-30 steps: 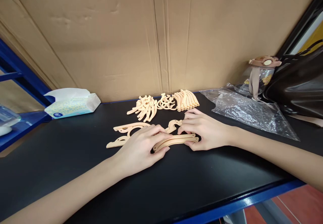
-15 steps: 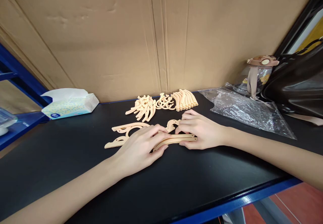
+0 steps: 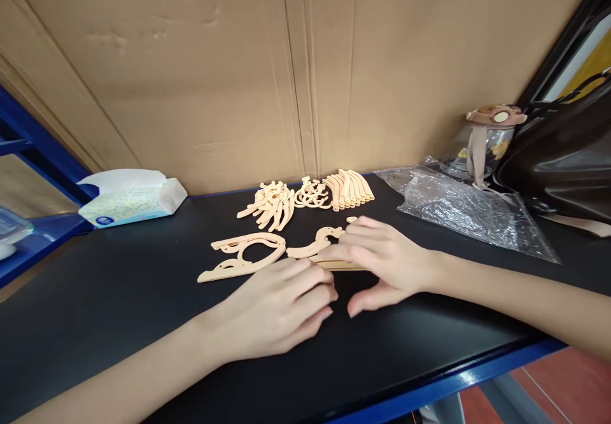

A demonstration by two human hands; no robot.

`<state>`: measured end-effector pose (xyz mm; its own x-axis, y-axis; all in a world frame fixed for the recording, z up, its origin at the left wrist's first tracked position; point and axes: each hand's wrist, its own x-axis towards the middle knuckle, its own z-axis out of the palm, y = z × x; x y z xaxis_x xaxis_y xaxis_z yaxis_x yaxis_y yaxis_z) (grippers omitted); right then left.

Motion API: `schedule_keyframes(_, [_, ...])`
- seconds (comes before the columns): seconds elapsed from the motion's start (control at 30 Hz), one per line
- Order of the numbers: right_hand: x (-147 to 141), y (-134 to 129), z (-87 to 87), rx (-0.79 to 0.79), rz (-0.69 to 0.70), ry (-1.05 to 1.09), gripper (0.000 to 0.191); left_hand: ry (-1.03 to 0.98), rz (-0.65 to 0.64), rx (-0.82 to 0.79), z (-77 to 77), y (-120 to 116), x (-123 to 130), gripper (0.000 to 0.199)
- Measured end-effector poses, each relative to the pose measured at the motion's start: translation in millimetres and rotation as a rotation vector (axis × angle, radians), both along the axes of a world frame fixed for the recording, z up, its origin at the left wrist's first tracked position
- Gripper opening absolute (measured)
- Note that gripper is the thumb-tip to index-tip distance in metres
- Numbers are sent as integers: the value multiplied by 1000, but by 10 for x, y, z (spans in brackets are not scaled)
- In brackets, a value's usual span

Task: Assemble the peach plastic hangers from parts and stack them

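Note:
In the head view, a long beige curved hanger arm (image 3: 344, 264) lies on the black tabletop (image 3: 305, 379), partly covered by my hands. Over its right part is my right hand (image 3: 389, 255), fingers stretched forward and thumb spread apart. My left hand (image 3: 286, 306) is closed at the near side of that piece, fingers curled towards the thumb; whatever they may hold is hidden. Beyond the hands lies a beige hanger hook (image 3: 315, 244), and left of it a pair of hanger arms (image 3: 267, 263) with rounded cut-outs.
Farther back are a loose heap of beige pieces (image 3: 274, 204), a small pile of hooks (image 3: 312, 193) and a neat row of curved arms (image 3: 351, 188). A tissue pack (image 3: 136, 201) stands left. Clear plastic wrap (image 3: 468, 204), a bottle (image 3: 496, 137) and a dark bag (image 3: 563, 150) are right.
Both hands have come off their pinch on the curved arms. My left hand has drawn nearer and slightly right; my right thumb has swung out towards me.

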<state>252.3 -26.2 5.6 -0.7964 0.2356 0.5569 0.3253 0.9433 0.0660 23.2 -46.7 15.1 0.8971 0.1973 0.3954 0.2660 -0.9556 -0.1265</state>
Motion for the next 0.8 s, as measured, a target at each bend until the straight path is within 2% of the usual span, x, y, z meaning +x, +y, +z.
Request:
schedule_keyframes(0.13, [-57,-118,-10,54,78,-8,52,25,-97,110,-11,-63,27,12])
schedule_keyframes(0.4, [-25,-121,28,123,24,-74,40,43,-53,174,11,-45,-6,23])
schedule_keyframes(0.63, [39,-20,12,215,-93,-51,26,1,15,255,9,109,-112,14])
schedule_keyframes(0.7, [76,36,11,197,-143,-33,26,7,54,269,9,158,-143,14])
schedule_keyframes(0.8, [129,136,12,83,-247,31,25,10,118,231,6,212,-168,15])
